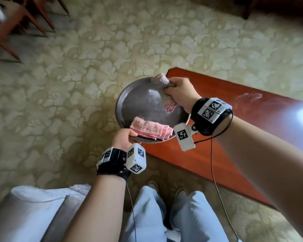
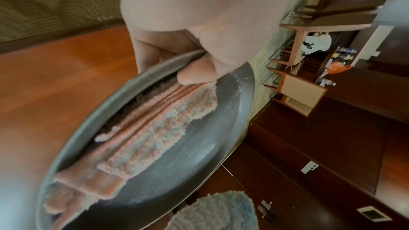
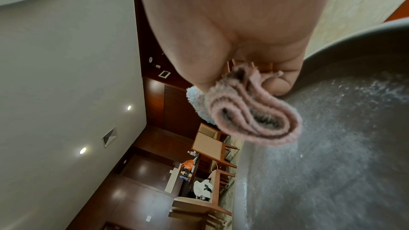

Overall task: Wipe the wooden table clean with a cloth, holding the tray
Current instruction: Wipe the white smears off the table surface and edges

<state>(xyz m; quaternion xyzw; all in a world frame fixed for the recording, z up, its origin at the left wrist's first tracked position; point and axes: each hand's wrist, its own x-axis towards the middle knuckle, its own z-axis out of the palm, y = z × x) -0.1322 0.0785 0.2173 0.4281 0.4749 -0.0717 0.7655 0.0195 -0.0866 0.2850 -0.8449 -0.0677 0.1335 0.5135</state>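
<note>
The left hand (image 1: 125,139) grips the near rim of the round metal tray (image 1: 129,102): the thumb (image 2: 194,74) lies on top of the rim and presses the end of a folded pink cloth (image 1: 150,129), while the other fingers curl underneath. This folded cloth lies along the near edge of the tray, with its long axis running left to right.

The right hand (image 1: 179,92) holds a 2nd, bunched cloth (image 1: 162,80) over the far right part of the tray. The fingers are curled tightly round it; 1 end sticks out past the far side of the fist and a rolled end (image 3: 250,116) hangs from the near side just above the tray floor. Fine white specks dust the tray floor in the right wrist view.

The wooden table (image 1: 234,105) lies to the right of the tray, directly under the right forearm. The tray overhangs the table's left end, mostly above the patterned carpet (image 1: 77,75). The right hand is therefore the nearer hand to the tabletop; the coming move is probably a short travel to the right and down, which would bring the bunched cloth flat onto the wood. The table's long axis runs from the near left to the far right, so strokes would likely follow that line.
</note>
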